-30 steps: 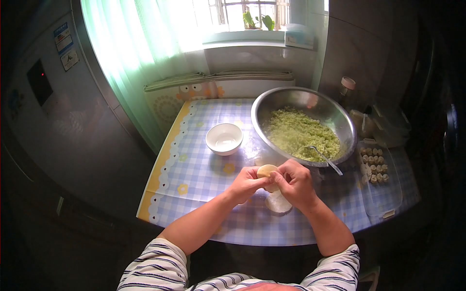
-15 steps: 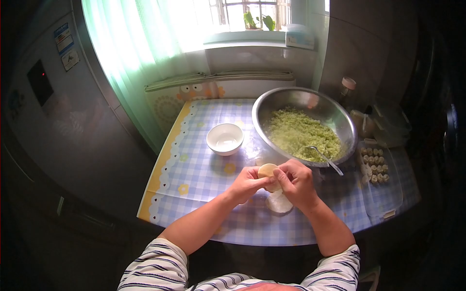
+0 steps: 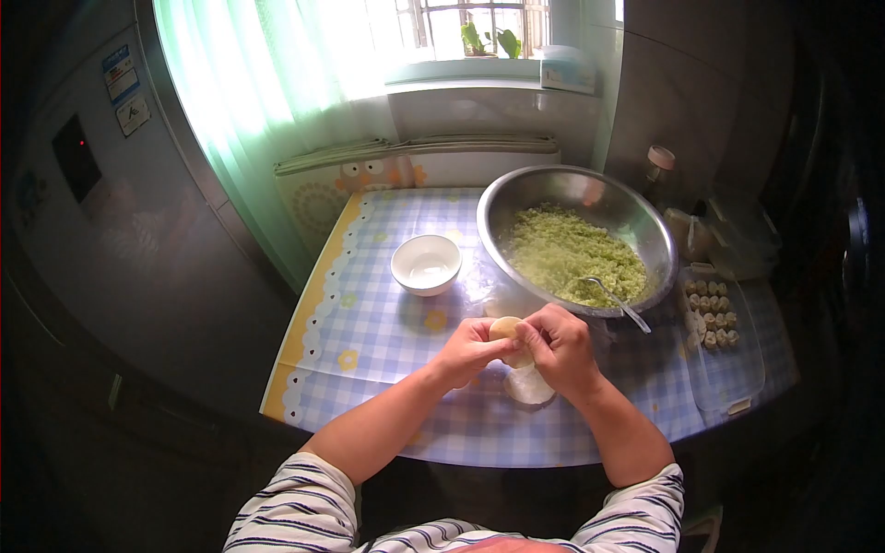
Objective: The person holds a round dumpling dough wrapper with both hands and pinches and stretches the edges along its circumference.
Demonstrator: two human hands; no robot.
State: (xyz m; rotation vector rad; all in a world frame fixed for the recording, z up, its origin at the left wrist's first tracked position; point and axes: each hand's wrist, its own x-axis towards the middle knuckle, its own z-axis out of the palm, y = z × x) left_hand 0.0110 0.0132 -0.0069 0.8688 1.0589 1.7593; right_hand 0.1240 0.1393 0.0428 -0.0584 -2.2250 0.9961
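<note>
Between my two hands is a pale, round dumpling wrapper [image 3: 504, 328], raised above the front part of the table. My left hand [image 3: 468, 350] is closed on its left side, thumb across the near face. On the other side my right hand [image 3: 560, 345] pinches the edge with thumb and fingers. Whether filling lies inside the wrapper is hidden. Just below the hands, a whitish round stack [image 3: 529, 385], perhaps more wrappers, rests on the cloth. Beyond my right hand stands a large metal bowl [image 3: 493, 238] of chopped green filling [image 3: 572, 253], a spoon [image 3: 619, 302] leaning in it.
A white bowl [image 3: 428, 264] stands left of the metal one on the checked tablecloth [image 3: 369, 313]. At the right, a clear plastic tray [image 3: 733, 382] holds several small dumplings [image 3: 712, 313]. A jar with a pink lid [image 3: 660, 158] and a plastic bag [image 3: 737, 240] are behind it.
The right hand's fingers have closed in slightly over the wrapper's edge, and less of its face shows. Otherwise the hands and the things on the table keep their places.
</note>
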